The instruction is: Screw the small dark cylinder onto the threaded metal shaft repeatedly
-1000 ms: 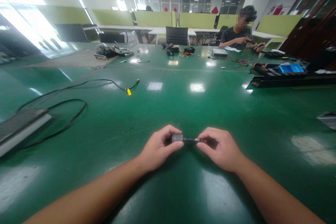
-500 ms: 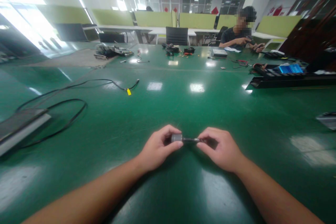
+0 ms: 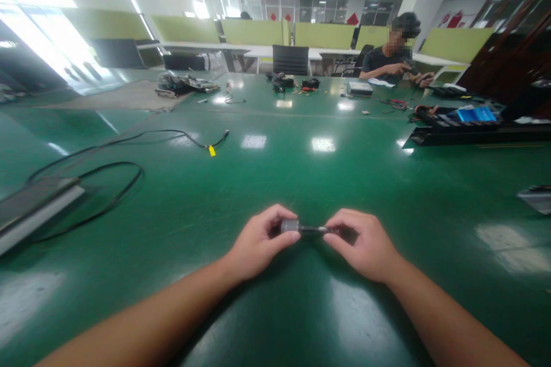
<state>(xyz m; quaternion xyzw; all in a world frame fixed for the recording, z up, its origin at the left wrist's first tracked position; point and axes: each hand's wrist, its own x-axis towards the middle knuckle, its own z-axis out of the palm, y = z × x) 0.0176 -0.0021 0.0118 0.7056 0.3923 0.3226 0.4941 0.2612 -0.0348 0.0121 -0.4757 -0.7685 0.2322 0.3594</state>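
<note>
Left hand: bare left hand [image 3: 258, 245], half curled, thumb and fingers closed about a grey, metallic-looking cylinder [image 3: 290, 226].
Right hand: bare right hand [image 3: 368, 246], pinching the right end of a thin dark rod [image 3: 312, 229]; that end is largely hidden.
Progress: we find cylinder and rod in line, held between the hands at the table's near side, neither released. Whether they are fixed together, or what remains, we cannot tell.
Table: glossy green tabletop [image 3: 275, 178]; we note a thin black cable with a yellow tag [image 3: 212, 151] at left.
Room: yellow-green partitions [image 3: 325, 35], black chair [image 3: 290, 60], a dark-shirted person [image 3: 379, 60] seated beyond.
</note>
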